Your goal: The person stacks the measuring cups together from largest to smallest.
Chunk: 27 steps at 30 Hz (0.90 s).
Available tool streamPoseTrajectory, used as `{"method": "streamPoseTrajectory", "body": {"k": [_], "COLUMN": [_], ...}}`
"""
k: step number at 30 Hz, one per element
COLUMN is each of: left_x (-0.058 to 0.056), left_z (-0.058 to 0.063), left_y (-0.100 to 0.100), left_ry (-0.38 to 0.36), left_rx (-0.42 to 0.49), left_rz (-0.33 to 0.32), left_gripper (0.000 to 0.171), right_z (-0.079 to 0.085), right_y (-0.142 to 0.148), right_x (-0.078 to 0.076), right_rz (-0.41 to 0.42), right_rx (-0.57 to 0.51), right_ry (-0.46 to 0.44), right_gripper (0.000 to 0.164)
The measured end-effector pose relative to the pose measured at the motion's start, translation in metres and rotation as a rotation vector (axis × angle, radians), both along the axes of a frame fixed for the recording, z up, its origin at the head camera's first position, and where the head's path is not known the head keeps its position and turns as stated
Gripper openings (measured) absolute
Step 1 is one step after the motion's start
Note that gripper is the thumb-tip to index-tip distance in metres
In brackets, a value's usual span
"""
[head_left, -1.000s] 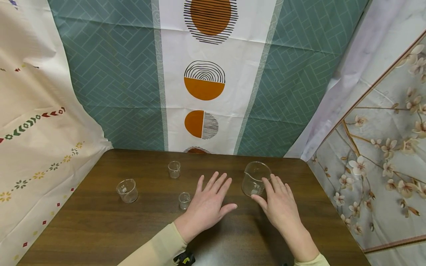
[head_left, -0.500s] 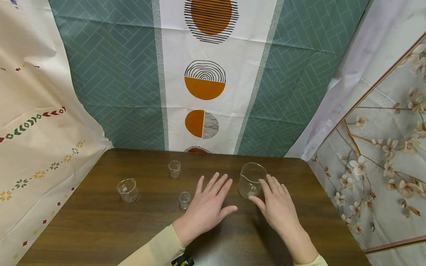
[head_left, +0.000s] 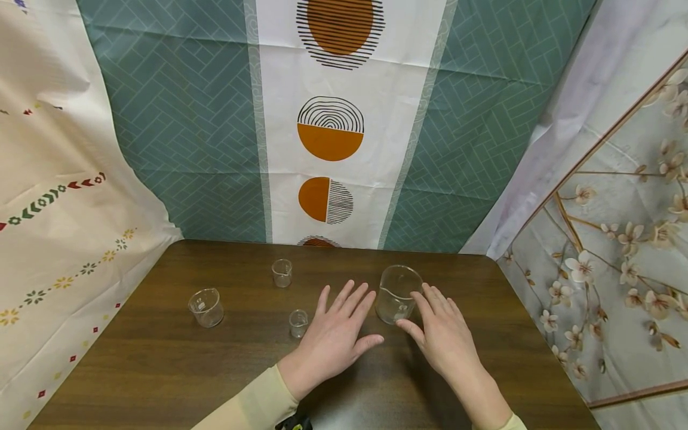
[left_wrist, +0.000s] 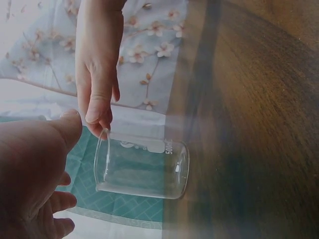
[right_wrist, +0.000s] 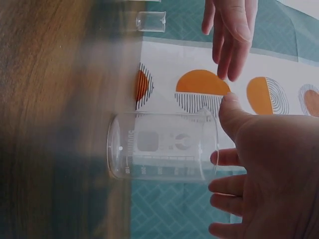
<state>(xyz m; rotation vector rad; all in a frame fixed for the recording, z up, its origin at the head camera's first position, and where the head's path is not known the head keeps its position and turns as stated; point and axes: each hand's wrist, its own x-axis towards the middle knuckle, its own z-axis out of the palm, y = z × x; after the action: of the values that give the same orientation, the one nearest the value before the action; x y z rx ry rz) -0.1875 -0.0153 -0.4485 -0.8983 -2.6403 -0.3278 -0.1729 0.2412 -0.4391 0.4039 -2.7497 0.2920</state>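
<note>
A large clear glass beaker [head_left: 398, 295], marked 500 ml in the left wrist view, stands upright on the dark wooden table [head_left: 161, 370]. My right hand [head_left: 443, 334] is at its right side, fingers extended; in the right wrist view the fingertips [right_wrist: 219, 157] meet the rim area. To the beaker's left, my left hand [head_left: 330, 340] hovers with fingers spread, holding nothing and apart from the glass. Just left of that hand sits the smallest beaker [head_left: 298, 323]. A small beaker [head_left: 282, 273] stands farther back, and a medium beaker [head_left: 206, 308] is at far left.
A green and white patterned cloth [head_left: 333, 197] hangs behind the table's back edge. Cream fabric [head_left: 70, 239] borders the left side, and a floral cloth [head_left: 618, 257] the right.
The large beaker has slid left along the table toward my left hand, and my right hand has moved left with it. My left hand and the smaller beakers stay put.
</note>
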Motion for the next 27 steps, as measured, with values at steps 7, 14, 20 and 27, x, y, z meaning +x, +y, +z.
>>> {"method": "streamPoseTrajectory", "body": {"k": [7, 14, 20, 27], "left_x": [0.001, 0.003, 0.003, 0.005], "left_z": [-0.001, -0.001, -0.003, -0.005], "left_y": [0.0, -0.001, -0.002, -0.004], "left_ry": [0.003, -0.007, 0.002, 0.006], "left_rx": [0.005, 0.009, 0.008, 0.007], "left_rz": [-0.015, -0.022, -0.023, -0.024], "left_gripper": [0.083, 0.083, 0.084, 0.082], "right_z": [-0.001, -0.002, -0.003, -0.004], "right_y": [-0.005, -0.012, -0.018, -0.022], "right_x": [0.004, 0.009, 0.012, 0.015], "right_rz": [0.019, 0.04, 0.066, 0.086], "right_rx": [-0.002, 0.003, 0.007, 0.012], "right_ry": [-0.006, 0.001, 0.025, 0.038], "right_gripper": [0.071, 0.071, 0.07, 0.069]}}
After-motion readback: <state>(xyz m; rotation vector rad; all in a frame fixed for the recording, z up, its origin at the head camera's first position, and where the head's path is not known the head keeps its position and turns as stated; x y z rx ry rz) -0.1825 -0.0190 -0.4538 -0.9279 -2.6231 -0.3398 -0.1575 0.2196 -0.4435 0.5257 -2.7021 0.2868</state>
